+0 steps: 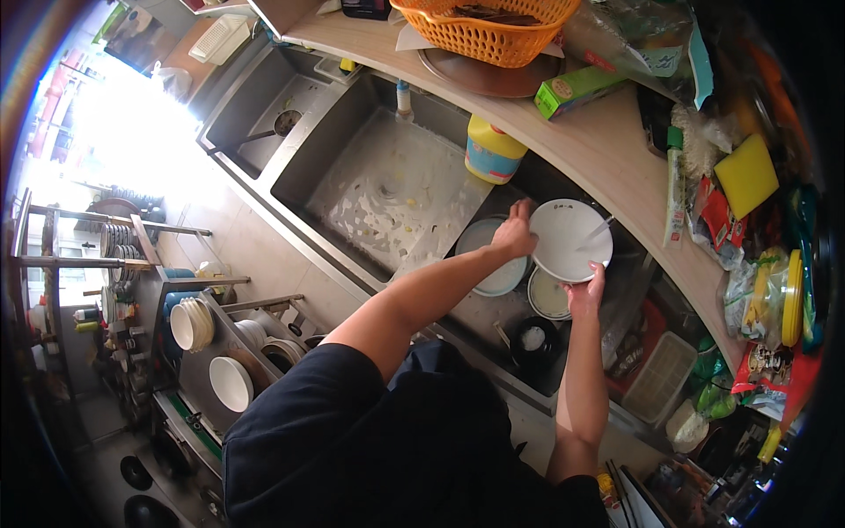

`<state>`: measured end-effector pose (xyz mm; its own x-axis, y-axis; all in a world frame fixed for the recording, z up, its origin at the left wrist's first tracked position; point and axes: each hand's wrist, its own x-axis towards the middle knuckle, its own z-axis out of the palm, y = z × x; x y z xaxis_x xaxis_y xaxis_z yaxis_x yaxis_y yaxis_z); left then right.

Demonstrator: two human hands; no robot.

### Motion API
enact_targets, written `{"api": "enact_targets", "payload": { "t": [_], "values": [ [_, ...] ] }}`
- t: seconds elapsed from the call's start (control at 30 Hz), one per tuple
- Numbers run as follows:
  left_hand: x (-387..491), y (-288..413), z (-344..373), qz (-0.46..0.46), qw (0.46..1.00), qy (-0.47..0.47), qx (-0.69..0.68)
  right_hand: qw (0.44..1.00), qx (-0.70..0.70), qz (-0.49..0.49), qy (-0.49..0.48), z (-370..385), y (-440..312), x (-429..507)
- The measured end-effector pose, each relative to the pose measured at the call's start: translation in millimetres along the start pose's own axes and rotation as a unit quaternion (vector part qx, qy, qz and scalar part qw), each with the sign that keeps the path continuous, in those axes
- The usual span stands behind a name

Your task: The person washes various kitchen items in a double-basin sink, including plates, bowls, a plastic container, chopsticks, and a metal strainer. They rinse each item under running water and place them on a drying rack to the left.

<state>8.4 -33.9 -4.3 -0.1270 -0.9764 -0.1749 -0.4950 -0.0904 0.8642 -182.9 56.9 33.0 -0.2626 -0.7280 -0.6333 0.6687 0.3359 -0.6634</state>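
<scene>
My right hand (586,289) grips the lower rim of a white bowl (566,237), tilted so that its inside faces up towards me under a thin stream of water. At the bowl's left edge is my left hand (517,232), its fingers bent; whether it grips the rim is unclear. Beneath the hands, in the right sink basin, lie a wide pale bowl (507,276) and a smaller round dish (546,298) holding cloudy liquid. Nearer my body sits a black bowl (532,340) with something whitish inside.
The middle sink basin (370,198) has foam and food scraps on its bottom. A yellow jug (494,152) stands by its back right corner. On the wooden shelf (594,145) are an orange plastic basket (495,36) and a green box (574,91). Stacked bowls (193,325) stand at left.
</scene>
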Motion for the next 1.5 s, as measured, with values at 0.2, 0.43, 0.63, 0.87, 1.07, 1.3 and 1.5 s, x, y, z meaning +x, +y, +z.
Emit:
{"api": "enact_targets", "payload": {
  "t": [0.2, 0.43, 0.63, 0.87, 1.07, 1.3, 1.5],
  "values": [
    [28.7, 7.3, -17.7, -0.301, 0.791, -0.357, -0.395, 0.997, 0.013, 0.033, -0.069, -16.8, -10.3, 0.0],
    [15.9, 45.6, -4.9, -0.191, 0.916, -0.214, -0.279, 0.991, -0.129, 0.015, 0.037, -46.1, 5.7, 38.8],
    [9.5, 35.2, 11.5, -0.164, 0.919, -0.118, -0.339, 0.993, -0.014, 0.095, -0.067, -27.7, 14.3, 27.2],
    [15.7, 13.0, 4.8, -0.195, 0.920, -0.190, -0.283, 0.993, -0.115, -0.014, -0.019, -8.5, -1.7, 11.0],
    [46.8, 22.2, 0.1, -0.109, 0.980, -0.066, 0.152, 0.965, -0.259, -0.036, -0.023, -4.2, -20.5, -6.6],
    [54.5, 19.6, -34.2, -0.286, 0.860, -0.310, -0.287, 0.979, -0.160, 0.074, -0.099, -30.1, -20.2, 4.4],
    [22.9, 34.0, -34.9, -0.132, 0.957, -0.241, -0.099, 0.977, -0.213, -0.019, 0.015, -45.0, 42.7, 38.4]
  ]
}}
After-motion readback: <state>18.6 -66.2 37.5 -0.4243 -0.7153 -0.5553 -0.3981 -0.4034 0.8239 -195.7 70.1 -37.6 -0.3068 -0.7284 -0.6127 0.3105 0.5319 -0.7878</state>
